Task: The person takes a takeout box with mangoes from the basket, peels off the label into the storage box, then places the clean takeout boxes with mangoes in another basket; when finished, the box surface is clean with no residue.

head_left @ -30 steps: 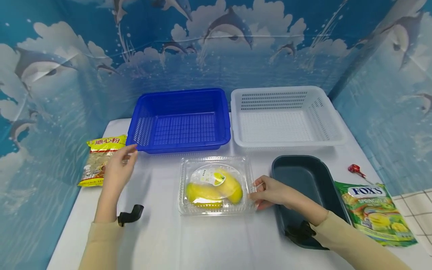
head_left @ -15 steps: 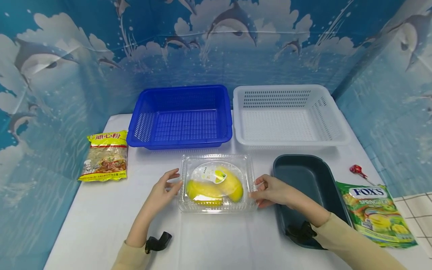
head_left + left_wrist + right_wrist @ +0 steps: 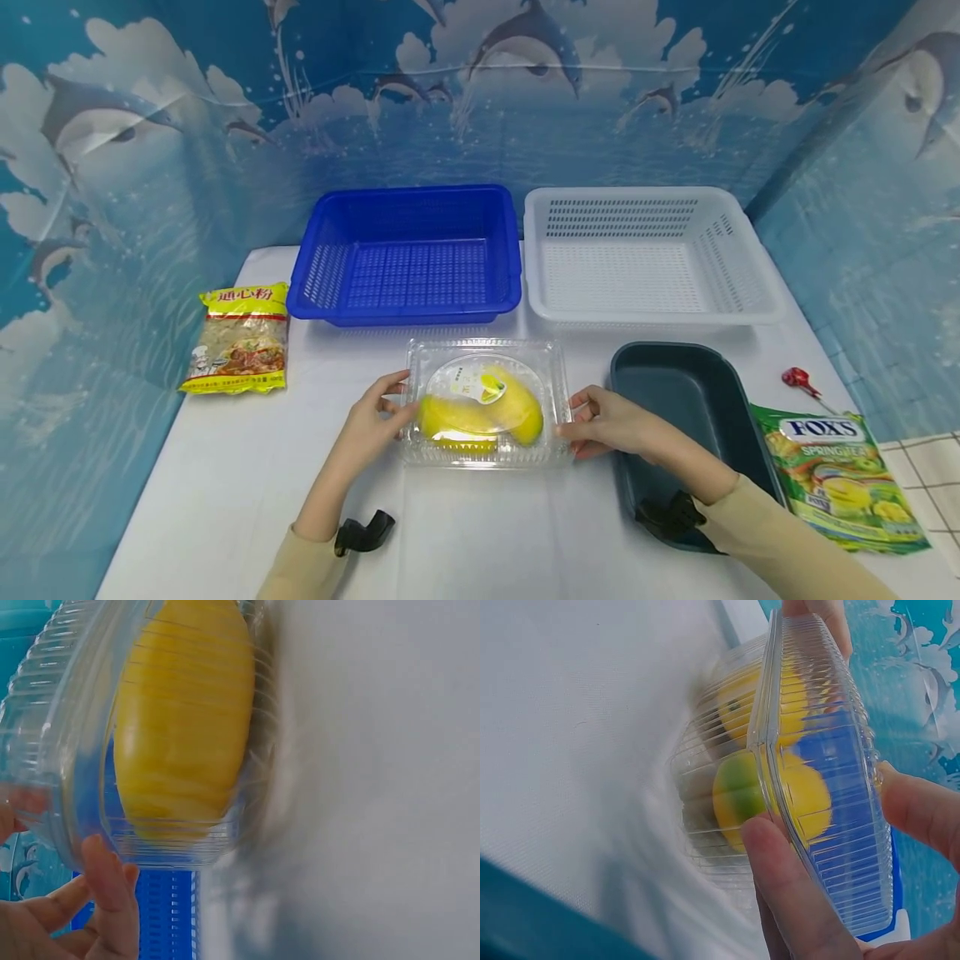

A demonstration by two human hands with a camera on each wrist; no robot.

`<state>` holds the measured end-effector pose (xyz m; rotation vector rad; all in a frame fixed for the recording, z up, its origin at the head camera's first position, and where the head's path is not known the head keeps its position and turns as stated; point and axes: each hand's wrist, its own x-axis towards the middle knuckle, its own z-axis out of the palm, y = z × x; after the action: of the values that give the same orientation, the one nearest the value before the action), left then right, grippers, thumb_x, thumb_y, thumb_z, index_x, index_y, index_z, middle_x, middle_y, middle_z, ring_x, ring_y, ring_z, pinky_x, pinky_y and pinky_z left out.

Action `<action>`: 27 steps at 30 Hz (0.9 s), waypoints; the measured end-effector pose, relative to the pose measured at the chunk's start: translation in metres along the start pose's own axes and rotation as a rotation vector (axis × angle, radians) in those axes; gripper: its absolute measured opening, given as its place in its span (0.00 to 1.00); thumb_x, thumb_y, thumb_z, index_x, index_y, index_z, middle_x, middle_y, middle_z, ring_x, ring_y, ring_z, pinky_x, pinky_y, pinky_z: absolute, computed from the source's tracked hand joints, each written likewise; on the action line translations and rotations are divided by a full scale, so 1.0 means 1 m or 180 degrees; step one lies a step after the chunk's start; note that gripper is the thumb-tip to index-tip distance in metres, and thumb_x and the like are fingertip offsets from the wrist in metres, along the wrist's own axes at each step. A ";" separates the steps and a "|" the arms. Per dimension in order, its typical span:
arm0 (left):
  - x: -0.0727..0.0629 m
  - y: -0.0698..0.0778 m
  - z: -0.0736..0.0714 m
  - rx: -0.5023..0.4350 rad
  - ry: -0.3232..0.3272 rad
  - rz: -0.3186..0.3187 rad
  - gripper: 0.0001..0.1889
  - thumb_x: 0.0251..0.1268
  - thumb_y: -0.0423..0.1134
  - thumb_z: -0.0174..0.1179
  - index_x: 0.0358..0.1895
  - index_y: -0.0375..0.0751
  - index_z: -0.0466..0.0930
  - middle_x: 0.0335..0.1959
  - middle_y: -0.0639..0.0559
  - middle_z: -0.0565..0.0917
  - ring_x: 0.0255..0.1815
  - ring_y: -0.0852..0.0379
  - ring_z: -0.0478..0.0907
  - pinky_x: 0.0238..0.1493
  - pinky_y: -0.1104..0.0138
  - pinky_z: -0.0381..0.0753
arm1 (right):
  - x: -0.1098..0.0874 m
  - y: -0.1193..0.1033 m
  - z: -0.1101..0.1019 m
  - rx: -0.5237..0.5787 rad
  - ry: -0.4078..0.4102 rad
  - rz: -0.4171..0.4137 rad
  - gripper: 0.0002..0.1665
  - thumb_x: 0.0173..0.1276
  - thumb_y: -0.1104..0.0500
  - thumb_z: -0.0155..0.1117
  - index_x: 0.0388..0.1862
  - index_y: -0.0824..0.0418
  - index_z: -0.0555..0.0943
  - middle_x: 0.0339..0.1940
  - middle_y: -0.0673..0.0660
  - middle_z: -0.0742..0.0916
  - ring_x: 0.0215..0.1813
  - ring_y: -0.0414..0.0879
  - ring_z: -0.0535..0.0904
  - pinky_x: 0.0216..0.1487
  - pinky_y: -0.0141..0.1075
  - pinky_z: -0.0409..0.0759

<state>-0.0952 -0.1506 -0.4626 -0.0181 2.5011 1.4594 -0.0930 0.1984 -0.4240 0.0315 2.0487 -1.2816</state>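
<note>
A clear plastic clamshell box (image 3: 486,343) with yellow mangoes (image 3: 517,412) inside and a label on its lid lies on the table. My left hand (image 3: 367,425) pinches its left edge. In the left wrist view one mango (image 3: 184,720) shows through the wall, with fingers (image 3: 109,892) against the rim. At the right edge my right hand (image 3: 607,422) grips the box too. The right wrist view has a finger (image 3: 780,862) of it under the rim and the thumb (image 3: 919,799) on the lid. Some fingers are partly hidden by the box.
Behind stand a blue basket (image 3: 405,317) and a white basket (image 3: 652,318). A dark tray (image 3: 675,392) lies under my right forearm. A green FOX'S bag (image 3: 840,483) and a red lollipop (image 3: 798,379) lie far right, a yellow pasta bag (image 3: 240,342) far left.
My left hand has come from beside the pasta bag rightward to the box's left edge and taken hold of it. My right hand has stayed at the right edge.
</note>
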 end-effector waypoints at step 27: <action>0.010 0.008 -0.016 -0.0022 -0.0567 -0.0196 0.33 0.68 0.40 0.63 0.73 0.42 0.62 0.56 0.38 0.74 0.41 0.52 0.77 0.34 0.63 0.88 | 0.033 -0.102 0.011 -0.2029 0.0315 -0.0807 0.26 0.65 0.47 0.68 0.54 0.63 0.80 0.45 0.57 0.86 0.45 0.49 0.81 0.46 0.39 0.82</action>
<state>-0.1096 -0.1592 -0.4499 0.0319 2.3325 1.3810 -0.1497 0.1271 -0.3665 -0.4759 2.5191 -0.7188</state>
